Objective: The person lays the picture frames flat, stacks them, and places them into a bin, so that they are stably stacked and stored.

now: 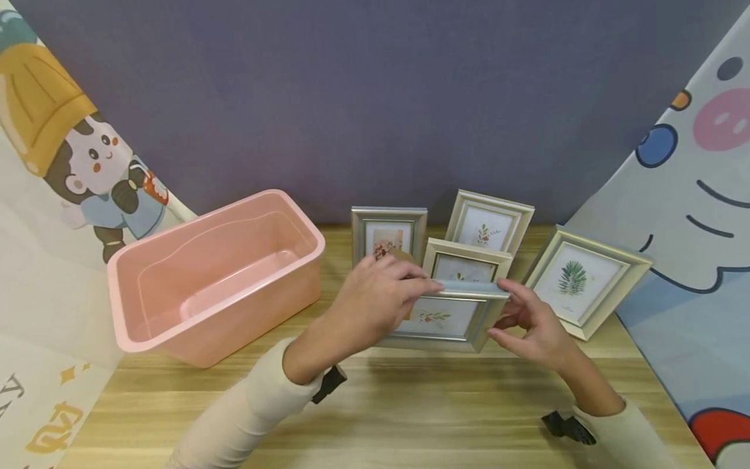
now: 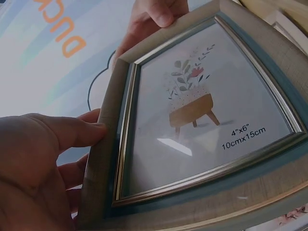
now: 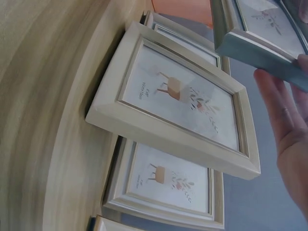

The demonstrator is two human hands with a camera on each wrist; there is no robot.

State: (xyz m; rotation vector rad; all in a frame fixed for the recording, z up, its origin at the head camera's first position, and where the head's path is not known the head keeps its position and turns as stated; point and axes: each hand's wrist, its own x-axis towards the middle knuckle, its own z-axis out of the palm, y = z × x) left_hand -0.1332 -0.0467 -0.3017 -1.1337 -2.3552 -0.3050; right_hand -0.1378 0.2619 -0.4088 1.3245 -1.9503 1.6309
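Observation:
Both hands hold a silver-grey picture frame (image 1: 480,326) sideways above the wooden table. Its picture, seen in the left wrist view, has a plant in a brown pot on legs (image 2: 192,108). My left hand (image 1: 375,296) grips the frame's upper long edge, thumb in front and other fingers behind. At the opposite end, my right hand (image 1: 536,329) pinches the short side near a corner. Just behind stands a cream picture frame (image 1: 436,251), partly covered by the held one. The right wrist view shows this cream frame (image 3: 173,96) leaning close below the right hand.
An open pink bin (image 1: 213,270) stands on the table (image 1: 410,417) at left. Farther back are a grey-gold frame (image 1: 389,215) and another cream frame (image 1: 492,221). A leaf-print frame (image 1: 586,280) leans at right. A dark-blue backdrop (image 1: 375,111) rises behind.

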